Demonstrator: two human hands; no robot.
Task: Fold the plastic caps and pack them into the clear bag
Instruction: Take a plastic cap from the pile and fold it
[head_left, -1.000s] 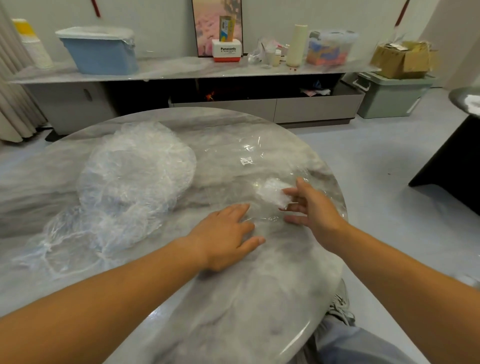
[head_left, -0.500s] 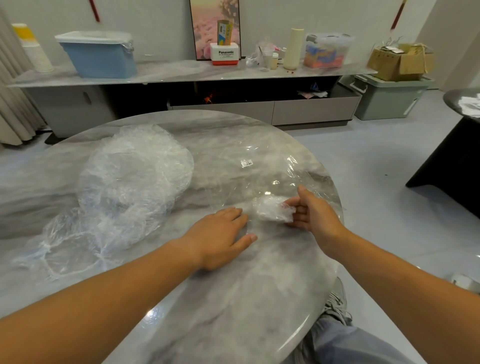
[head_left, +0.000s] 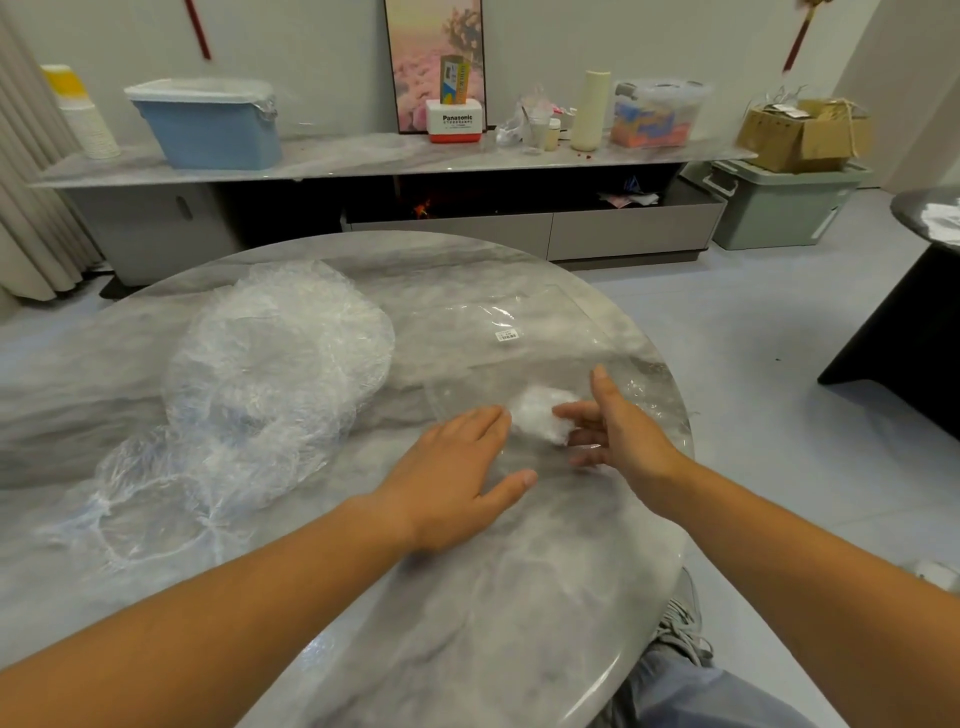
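Round marble table (head_left: 467, 623) in a lived-in room; sideboard (head_left: 363, 156) with a blue bin (head_left: 208, 130) along the far wall. On the table's right half, clear bag (head_left: 550, 322) lying flat, small label (head_left: 507, 335) facing up, mouth apparently toward the near edge; film too transparent to trace its edges with certainty. Left hand (head_left: 452, 478) palm-down, fingers straight and slightly spread, pressing on the near end of the bag. Judged purpose: to pin the slippery film so as not to slide along with the push. Right hand (head_left: 618, 431) just beside it, thumb raised, fingers extended and loosely apart, fingertips touching the folded cap (head_left: 540, 415), a small white wad; no pinch, no curl round it. Reads as a push with straight fingers, sending the wad deeper toward the closed end. Cannot tell whether wad and fingertips sit under the top layer of film or on it; glare near the wrist hints at inside. To the left, well apart from the bag, loose pile of caps (head_left: 270, 374), unfolded, crinkled and overlapping, within easy reach of the left hand for the next fold. Judged stage: one cap folded and at the bag, most of the pile not yet done. Risk: thin springy plastic, likely to spring open once released, hence a compact wad and a flat hand close by.
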